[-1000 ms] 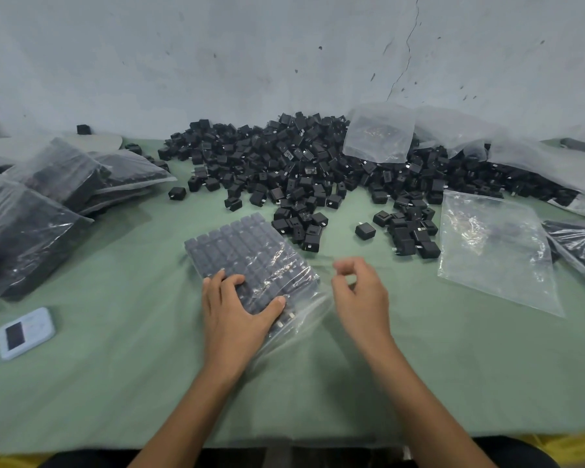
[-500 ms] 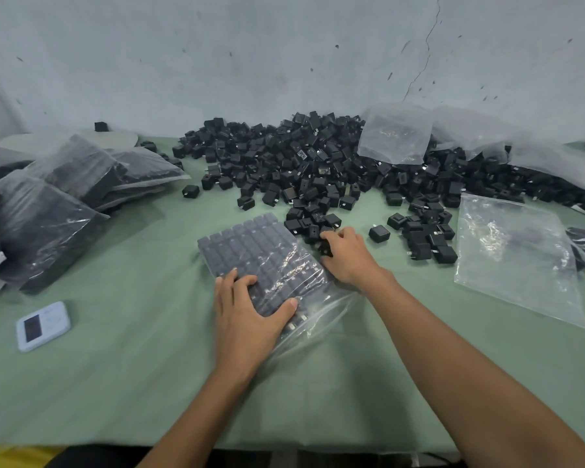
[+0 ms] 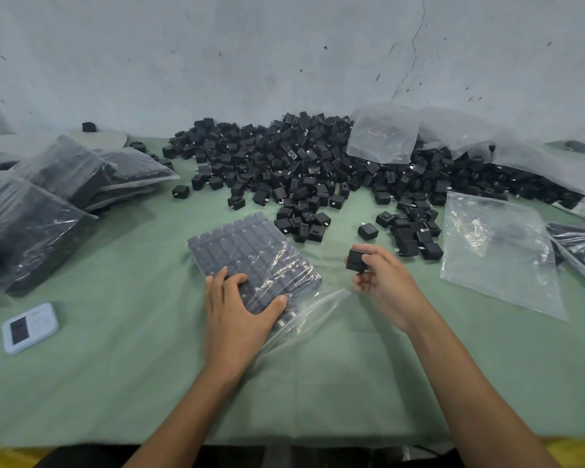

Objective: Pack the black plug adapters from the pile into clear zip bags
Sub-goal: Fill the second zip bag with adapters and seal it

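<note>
L hand (image 3: 238,310) flat, fingers spread, pressing on part-filled zip bag (image 3: 255,258). R hand (image 3: 384,282) just right of bag's open mouth, pinching one adapter (image 3: 356,260) w/ thumb + fingers. Adapter pile (image 3: 318,167) beyond both hands.

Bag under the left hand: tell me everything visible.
The clear zip bag lies flat on the green cloth: thin glossy plastic, crinkled. Tight rows of black adapters fill most of it. Its near-right end is slack and empty, apparently unsealed. The left hand rests on its near end, fingers spread.
</note>
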A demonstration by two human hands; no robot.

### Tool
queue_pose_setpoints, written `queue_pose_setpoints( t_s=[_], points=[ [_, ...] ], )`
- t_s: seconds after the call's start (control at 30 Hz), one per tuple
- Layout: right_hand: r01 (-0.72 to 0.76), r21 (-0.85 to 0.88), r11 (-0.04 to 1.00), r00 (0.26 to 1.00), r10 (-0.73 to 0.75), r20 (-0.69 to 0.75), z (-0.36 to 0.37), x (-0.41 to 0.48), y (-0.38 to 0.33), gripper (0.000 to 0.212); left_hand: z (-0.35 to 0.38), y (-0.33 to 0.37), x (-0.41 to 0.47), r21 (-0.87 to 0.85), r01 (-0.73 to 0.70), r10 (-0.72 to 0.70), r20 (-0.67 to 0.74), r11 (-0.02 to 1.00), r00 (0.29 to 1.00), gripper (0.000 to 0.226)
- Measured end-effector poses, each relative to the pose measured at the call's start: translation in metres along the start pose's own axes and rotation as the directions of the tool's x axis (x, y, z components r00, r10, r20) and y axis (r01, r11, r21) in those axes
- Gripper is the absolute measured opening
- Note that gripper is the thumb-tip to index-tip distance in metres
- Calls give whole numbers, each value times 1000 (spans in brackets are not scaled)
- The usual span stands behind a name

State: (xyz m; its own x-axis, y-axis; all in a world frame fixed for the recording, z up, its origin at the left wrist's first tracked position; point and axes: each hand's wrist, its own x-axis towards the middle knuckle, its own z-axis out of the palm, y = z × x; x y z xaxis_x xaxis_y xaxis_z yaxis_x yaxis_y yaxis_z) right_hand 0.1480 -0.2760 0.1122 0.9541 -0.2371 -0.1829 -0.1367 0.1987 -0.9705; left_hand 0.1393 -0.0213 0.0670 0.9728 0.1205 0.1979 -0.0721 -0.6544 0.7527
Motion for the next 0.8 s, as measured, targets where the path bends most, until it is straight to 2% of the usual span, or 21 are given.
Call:
queue_pose_setpoints(
  t_s=[0.17, 0.33, 0.43, 0.57, 0.67, 0.73, 0.8],
  points=[
    [-28, 42, 999, 1000, 27, 12, -13, -36, -2, 34, 0, 0, 1, 3, 0, 0, -8, 1000, 1000, 77],
    [-75, -203, 976, 976, 114, 186, -7, -76, 10, 34, 0, 0, 1, 8, -7, 7, -12, 1000, 1000, 76],
    [-80, -297, 951, 966, 148, 214, 13, -84, 20, 26, 0, 0, 1, 18, -11, 11, -16, 1000, 1000, 76],
    [-117, -145, 982, 981, 137, 136, 38, -82, 31, 24, 0, 0, 2, 28, -9, 10, -16, 1000, 1000, 78],
    [-130, -8, 991, 984, 130, 123, 48, -81, 33, 42, 1, -1, 2, 23, -10, 10, -16, 1000, 1000, 77],
    [-120, 22, 992, 987, 117, 113, 53, -80, 36, 48, 1, -1, 2, 19, -10, 10, -17, 1000, 1000, 77],
    [-105, 20, 994, 992, 103, 73, 58, -79, 41, 42, 1, 0, 1, 23, -9, 10, -16, 1000, 1000, 78]
  ],
)
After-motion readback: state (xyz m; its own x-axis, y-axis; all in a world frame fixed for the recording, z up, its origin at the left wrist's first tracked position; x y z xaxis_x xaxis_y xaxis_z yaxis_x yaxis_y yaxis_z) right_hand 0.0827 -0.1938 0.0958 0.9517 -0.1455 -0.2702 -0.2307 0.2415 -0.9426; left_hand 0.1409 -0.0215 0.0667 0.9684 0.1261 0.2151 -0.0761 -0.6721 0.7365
